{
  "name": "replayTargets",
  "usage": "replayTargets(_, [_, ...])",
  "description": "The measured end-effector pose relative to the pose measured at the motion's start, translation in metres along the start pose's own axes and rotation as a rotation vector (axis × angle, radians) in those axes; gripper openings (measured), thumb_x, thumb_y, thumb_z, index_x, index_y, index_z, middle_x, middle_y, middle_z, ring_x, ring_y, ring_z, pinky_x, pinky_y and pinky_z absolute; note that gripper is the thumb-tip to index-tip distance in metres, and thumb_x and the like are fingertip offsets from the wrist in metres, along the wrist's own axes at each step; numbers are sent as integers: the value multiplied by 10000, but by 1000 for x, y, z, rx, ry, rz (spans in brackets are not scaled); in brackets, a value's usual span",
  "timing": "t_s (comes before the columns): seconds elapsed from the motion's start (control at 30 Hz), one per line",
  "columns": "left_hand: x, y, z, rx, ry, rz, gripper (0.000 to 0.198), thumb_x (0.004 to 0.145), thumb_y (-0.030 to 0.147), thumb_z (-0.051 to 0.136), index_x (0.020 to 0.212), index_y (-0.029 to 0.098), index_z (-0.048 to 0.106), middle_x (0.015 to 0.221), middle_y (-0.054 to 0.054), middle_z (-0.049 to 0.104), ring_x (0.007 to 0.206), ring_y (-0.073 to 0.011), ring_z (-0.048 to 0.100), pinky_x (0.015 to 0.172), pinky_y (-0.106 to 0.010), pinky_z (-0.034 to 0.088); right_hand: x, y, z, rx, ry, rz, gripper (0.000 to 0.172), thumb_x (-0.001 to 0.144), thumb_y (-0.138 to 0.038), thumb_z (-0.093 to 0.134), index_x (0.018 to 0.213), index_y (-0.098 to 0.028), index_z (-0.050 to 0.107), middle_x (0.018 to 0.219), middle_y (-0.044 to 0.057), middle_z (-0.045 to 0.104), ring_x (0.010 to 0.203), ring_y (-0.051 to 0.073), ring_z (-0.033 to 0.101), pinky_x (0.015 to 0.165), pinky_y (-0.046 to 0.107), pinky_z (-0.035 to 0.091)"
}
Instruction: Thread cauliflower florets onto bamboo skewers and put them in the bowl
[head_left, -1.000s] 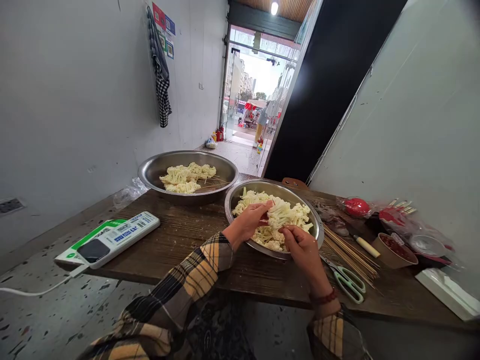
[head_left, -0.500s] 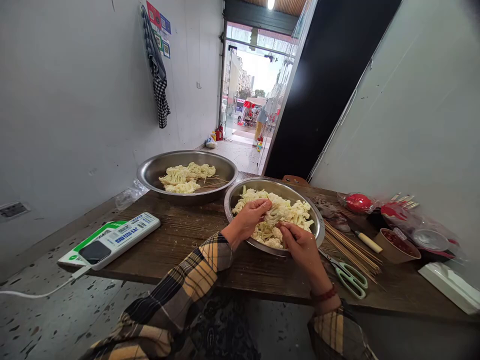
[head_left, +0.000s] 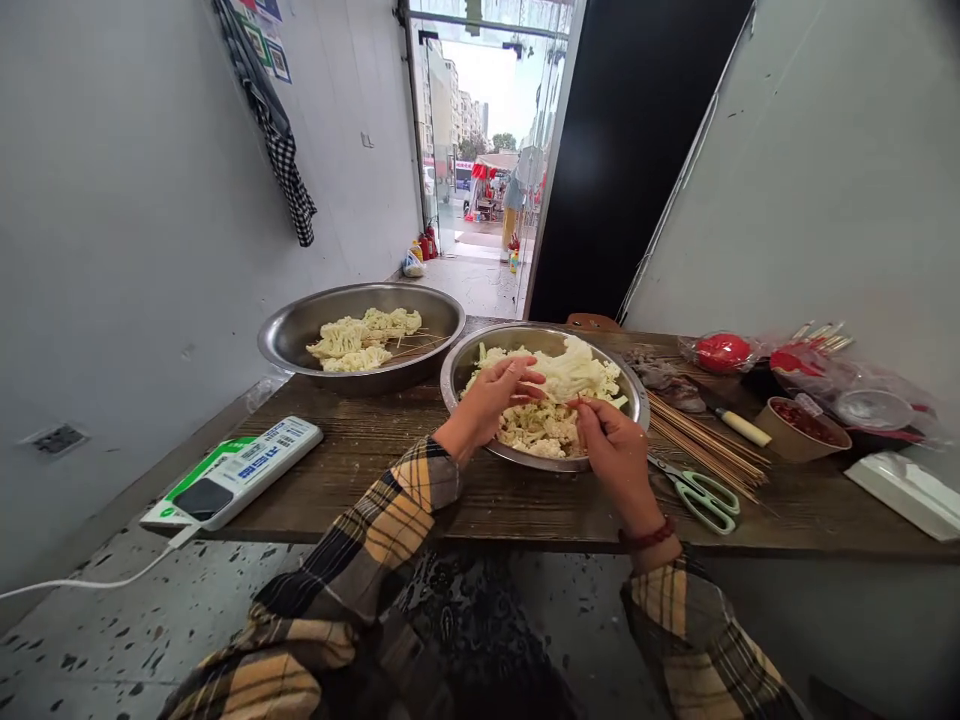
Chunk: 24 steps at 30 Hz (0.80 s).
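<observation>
Pale cauliflower pieces fill a round steel bowl near the table's middle. Over its left part is my left hand, fingers spread, with nothing gripped. My right hand is at the bowl's right side, thumb and fingers pinched together; a thin stick seems to be in the pinch, its tip pointing left. A larger cauliflower piece lies in the bowl just beyond both hands. To the left, a wider steel basin holds cauliflower on thin skewers.
Right of the bowl are a bundle of skewers, green-handled scissors, a knife, and a tub of red food. A phone lies on a white box at left. A glass door stands ahead.
My left hand has let go of the cauliflower and its fingers have opened. The piece now lies farther back in the bowl. The view has shifted slightly.
</observation>
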<state>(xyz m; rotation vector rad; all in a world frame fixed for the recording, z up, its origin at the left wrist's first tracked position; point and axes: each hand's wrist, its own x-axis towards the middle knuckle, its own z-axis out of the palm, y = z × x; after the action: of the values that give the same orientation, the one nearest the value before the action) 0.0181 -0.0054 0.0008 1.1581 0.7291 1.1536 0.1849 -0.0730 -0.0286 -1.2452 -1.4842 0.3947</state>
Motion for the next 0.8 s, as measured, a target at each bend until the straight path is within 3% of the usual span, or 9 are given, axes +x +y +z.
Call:
replayTargets(0.1, [6,7,-9,131,46,42,382,735,456,678,950,141,650,839,-81,678,663,-130,616,651,-267,443,0,0,0,28,82,25,346,901,-409,452,929,-155,685,564,-20,531,518,122,481,515,235,387])
replayTargets(0.23, [16,8,-17,291,49,76,323,715,406,699,885,132,667,778,-70,680,618,-121,611,601,-247,435,-1,0,2,56,89,27,329,909,-390,449,947,-160,681,606,-9,565,558,129,510,551,241,402])
replayTargets(0.57, [31,-10,-31,504,-13,94,216,690,367,697,694,153,669,647,-56,664,532,-124,576,517,-231,429,-2,-2,1,102,88,41,318,904,-381,462,949,-151,677,592,-15,557,537,120,496,546,238,401])
replayTargets(0.8, [34,-15,-33,673,-61,35,156,754,284,610,723,139,657,660,-54,660,542,-122,574,529,-229,451,-3,-1,-3,203,182,107,320,898,-407,480,939,-147,662,562,-32,497,511,113,460,514,234,382])
